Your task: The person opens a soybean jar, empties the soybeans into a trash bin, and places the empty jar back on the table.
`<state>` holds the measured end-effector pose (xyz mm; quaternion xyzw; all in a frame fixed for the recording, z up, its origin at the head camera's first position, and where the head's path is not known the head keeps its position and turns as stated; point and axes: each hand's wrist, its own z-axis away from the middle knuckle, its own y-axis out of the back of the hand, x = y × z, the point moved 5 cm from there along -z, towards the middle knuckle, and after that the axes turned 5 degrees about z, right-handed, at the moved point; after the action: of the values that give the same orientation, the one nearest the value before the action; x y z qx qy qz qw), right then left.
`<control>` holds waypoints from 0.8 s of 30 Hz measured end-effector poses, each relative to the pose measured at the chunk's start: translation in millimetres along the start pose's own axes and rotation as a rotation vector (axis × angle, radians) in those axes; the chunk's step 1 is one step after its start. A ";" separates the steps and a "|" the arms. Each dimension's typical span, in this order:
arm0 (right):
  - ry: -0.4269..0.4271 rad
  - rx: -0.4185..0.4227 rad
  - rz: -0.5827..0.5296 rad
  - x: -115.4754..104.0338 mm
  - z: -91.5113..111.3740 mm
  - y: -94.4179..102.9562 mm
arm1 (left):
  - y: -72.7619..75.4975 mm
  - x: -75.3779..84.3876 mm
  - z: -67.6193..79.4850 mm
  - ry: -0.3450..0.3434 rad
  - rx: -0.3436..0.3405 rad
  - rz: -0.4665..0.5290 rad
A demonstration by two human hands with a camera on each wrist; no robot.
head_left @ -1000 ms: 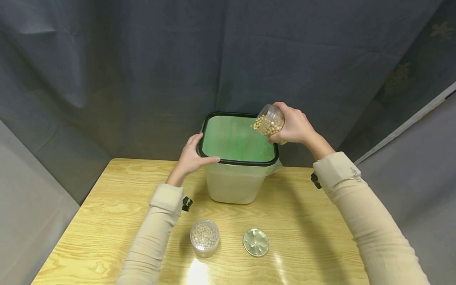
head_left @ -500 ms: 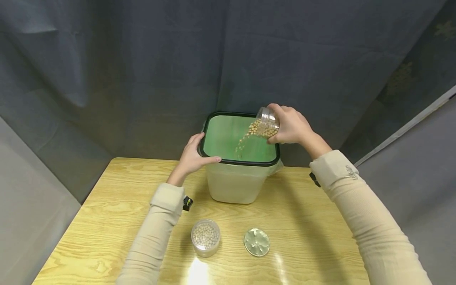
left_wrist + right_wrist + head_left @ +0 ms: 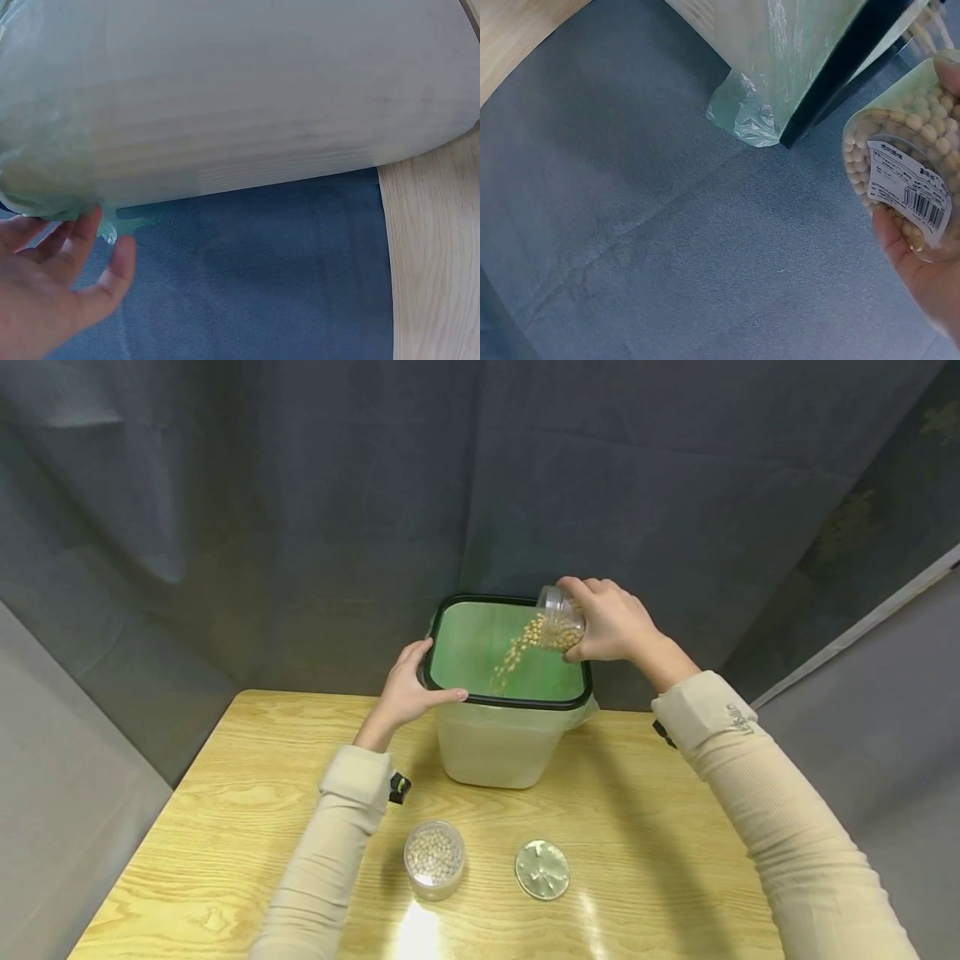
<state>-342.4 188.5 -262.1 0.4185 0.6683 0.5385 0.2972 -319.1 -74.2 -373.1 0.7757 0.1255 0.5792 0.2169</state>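
My right hand [image 3: 615, 625] grips a clear plastic jar [image 3: 557, 625], tipped sideways over the bin. Pale yellow soybeans [image 3: 517, 653] stream from its mouth into the bin; many are still inside the jar. The jar's base, with a barcode label [image 3: 907, 189], shows in the right wrist view. The bin [image 3: 491, 747] is whitish, with a black rim [image 3: 525, 703] and a green bag [image 3: 480, 643] lining it. My left hand [image 3: 405, 693] rests at the rim's near-left corner, thumb along the front, fingers spread on the left side. In the left wrist view, its fingertips [image 3: 91, 217] touch the bag's edge.
A second clear jar [image 3: 434, 860] full of pale round beans stands upright near the table's front. Right of it lies a round silvery lid [image 3: 542, 870]. The wooden table [image 3: 247, 793] ends at a dark curtain [image 3: 337, 527] behind the bin.
The right hand has moved slightly left and tipped the jar further. Soybeans, held at its mouth a second ago, now fall in a thicker stream. The left hand stays at the rim.
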 end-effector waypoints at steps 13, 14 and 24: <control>0.062 -0.041 0.105 -9.6 -0.6 2.3 | -1.3 0.4 3.1 0.015 0.004 0.019; 0.063 -0.045 0.109 -9.9 -0.6 2.4 | -1.4 0.2 3.0 0.015 0.006 0.021; 0.110 -0.026 0.153 -10.8 -2.2 5.7 | -2.5 -0.5 2.4 0.005 0.015 0.025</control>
<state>-337.8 178.4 -256.6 0.4341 0.6425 0.5905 0.2236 -316.9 -72.7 -375.3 0.7773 0.1207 0.5830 0.2033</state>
